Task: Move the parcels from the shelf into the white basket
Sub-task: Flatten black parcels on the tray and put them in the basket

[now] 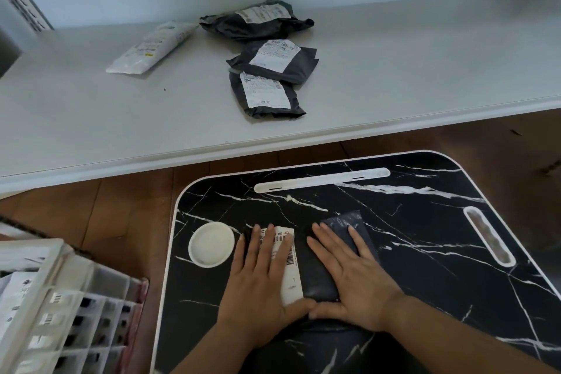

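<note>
A dark parcel (pixel 315 276) with a white label lies on the black marble tray table (pixel 425 237). My left hand (pixel 261 282) presses flat on its label side and my right hand (pixel 355 276) presses flat on its right side, thumbs nearly touching. On the white shelf (pixel 394 70) lie three dark parcels, the nearest (pixel 265 94), the middle one (pixel 274 59) and the rear one (pixel 258 20), plus a white parcel (pixel 151 47) to the left. The white basket (pixel 60 297) sits at the lower left and holds several parcels.
A round white recess (pixel 211 244) sits in the tray table left of my hands. A long white slot (pixel 321 180) runs along the table's far edge and another slot (pixel 488 237) at its right. Brown wooden floor (pixel 106 206) lies between table, shelf and basket.
</note>
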Available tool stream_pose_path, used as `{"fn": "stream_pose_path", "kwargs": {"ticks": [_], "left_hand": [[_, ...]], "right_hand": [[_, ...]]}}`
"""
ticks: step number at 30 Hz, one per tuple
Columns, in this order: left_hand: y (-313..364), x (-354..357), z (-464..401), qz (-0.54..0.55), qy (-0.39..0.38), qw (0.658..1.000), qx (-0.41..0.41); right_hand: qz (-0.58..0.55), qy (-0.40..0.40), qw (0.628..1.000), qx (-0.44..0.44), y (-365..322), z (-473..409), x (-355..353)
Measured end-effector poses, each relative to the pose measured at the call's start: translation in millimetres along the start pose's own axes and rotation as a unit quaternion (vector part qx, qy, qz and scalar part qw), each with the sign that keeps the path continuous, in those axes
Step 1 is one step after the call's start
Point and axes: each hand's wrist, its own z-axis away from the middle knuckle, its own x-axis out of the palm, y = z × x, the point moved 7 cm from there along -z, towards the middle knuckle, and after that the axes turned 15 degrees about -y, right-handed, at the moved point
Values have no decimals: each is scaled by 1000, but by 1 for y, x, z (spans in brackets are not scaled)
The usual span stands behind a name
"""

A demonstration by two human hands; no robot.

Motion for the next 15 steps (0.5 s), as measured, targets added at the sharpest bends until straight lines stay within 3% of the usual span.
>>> {"fn": "stream_pose_path", "kwargs": {"ticks": [5, 13, 15], "left_hand": [[-3, 0, 0, 3, -34, 999, 21], [-1, -6, 1, 13, -103, 994, -24], [0, -13, 2, 15, -132, 990, -44]], "right_hand": [[-3, -34, 999, 17, 1, -3, -1], [-34, -69, 997, 26, -1, -1, -4], [-44, -114, 991, 51, -2, 5, -8]]}}
